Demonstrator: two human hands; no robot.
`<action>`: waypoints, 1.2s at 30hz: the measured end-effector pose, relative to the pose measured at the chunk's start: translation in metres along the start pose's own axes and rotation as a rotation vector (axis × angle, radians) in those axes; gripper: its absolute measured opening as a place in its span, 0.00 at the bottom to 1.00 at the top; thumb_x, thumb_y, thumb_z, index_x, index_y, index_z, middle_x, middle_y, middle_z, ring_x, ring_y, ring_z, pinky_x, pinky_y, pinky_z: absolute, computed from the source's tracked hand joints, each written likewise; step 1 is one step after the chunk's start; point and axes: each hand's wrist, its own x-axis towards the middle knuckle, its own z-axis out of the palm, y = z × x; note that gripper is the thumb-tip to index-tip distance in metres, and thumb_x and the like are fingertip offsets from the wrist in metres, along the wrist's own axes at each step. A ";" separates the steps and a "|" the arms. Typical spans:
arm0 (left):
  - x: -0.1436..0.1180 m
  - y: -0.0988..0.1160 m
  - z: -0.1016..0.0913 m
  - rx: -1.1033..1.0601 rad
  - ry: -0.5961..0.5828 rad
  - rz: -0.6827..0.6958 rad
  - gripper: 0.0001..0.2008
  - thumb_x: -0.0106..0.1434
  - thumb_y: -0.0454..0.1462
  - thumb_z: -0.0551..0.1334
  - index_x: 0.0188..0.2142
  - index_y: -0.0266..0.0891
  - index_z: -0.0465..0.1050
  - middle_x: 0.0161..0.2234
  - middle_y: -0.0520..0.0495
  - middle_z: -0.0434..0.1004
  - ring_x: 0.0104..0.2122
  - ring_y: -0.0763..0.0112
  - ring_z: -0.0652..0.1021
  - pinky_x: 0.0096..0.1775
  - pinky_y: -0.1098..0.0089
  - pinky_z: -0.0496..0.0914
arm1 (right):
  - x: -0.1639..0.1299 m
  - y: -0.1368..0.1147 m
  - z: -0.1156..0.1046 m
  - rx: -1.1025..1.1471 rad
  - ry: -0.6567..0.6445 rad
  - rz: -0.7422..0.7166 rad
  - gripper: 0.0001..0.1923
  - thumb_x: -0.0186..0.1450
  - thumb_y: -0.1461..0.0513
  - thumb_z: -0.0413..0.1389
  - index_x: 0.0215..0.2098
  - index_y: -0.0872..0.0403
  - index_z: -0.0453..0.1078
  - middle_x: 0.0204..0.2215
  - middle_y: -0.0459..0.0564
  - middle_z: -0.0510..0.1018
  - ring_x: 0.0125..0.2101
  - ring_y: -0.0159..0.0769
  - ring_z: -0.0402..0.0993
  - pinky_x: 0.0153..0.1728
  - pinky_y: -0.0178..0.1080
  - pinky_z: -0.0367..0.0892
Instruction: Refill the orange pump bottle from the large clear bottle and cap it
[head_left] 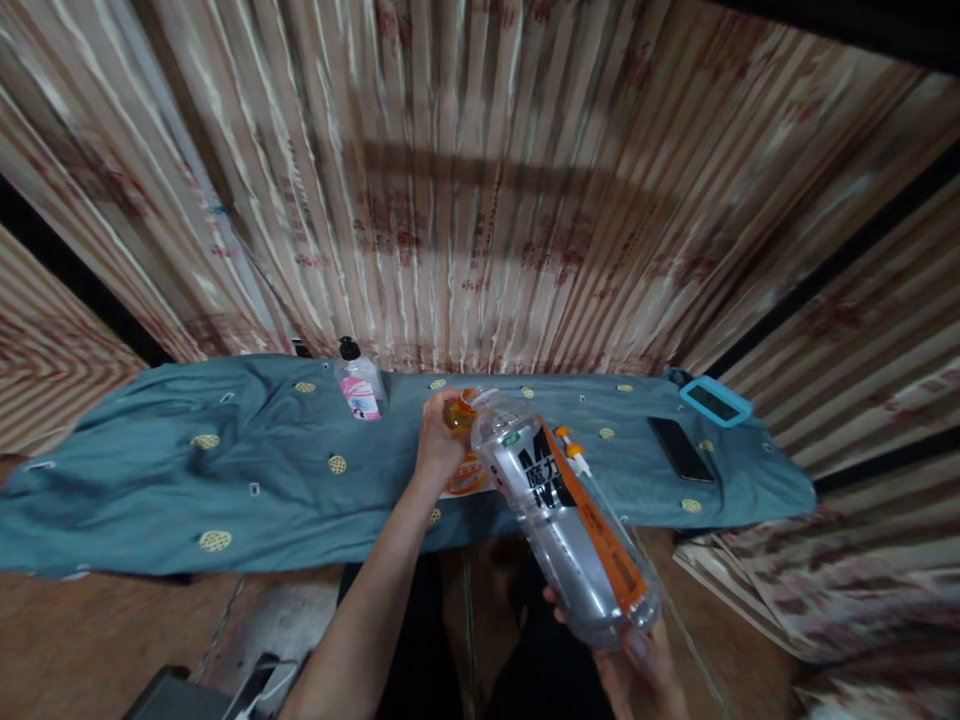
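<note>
Clear plastic bottle (566, 520) between hands: left (442, 435) on cap; right (637, 660) under base

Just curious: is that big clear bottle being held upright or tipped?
Tipped. The bottle slants, base in the right hand, orange cap gripped by the left hand.

Left forearm extended forward and up from lower centre. Left hand (441, 440) at arm's end, fingers curled closed, back of hand toward camera. Right hand (637, 655) low at bottom right, palm up, fingers cupped closed, thumb on near side. Hands well apart.
</note>
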 end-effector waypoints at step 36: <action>-0.016 -0.010 -0.004 0.019 -0.032 0.175 0.29 0.47 0.32 0.72 0.51 0.43 0.72 0.49 0.45 0.77 0.50 0.57 0.77 0.54 0.55 0.72 | 0.002 -0.017 0.013 -0.061 0.073 0.003 0.27 0.53 0.47 0.70 0.49 0.45 0.80 0.39 0.52 0.88 0.36 0.48 0.86 0.37 0.42 0.78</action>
